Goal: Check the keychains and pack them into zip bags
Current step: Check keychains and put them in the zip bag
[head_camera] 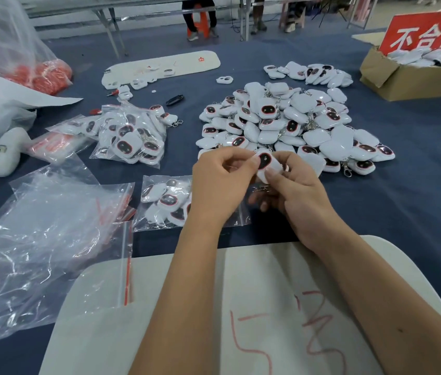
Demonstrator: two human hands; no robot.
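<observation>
A white keychain [266, 163] with a dark, red-rimmed face is held up between both hands above the blue table. My left hand [220, 185] pinches its left edge. My right hand [292, 185] grips its right side, thumb on the front, and its metal clasp [261, 188] dangles below. Behind them lies a big pile of loose keychains [289, 125]. A zip bag [168, 203] holding several keychains lies flat just left of my left wrist. Several filled zip bags [130, 136] are heaped further left.
Empty zip bags [51, 244] with red seals spread at the near left. A white board [241, 315] with red writing lies under my forearms. A cardboard box [392, 77] with a red sign stands at the far right. A white tray [165, 66] lies at the back. People's legs show beyond the table.
</observation>
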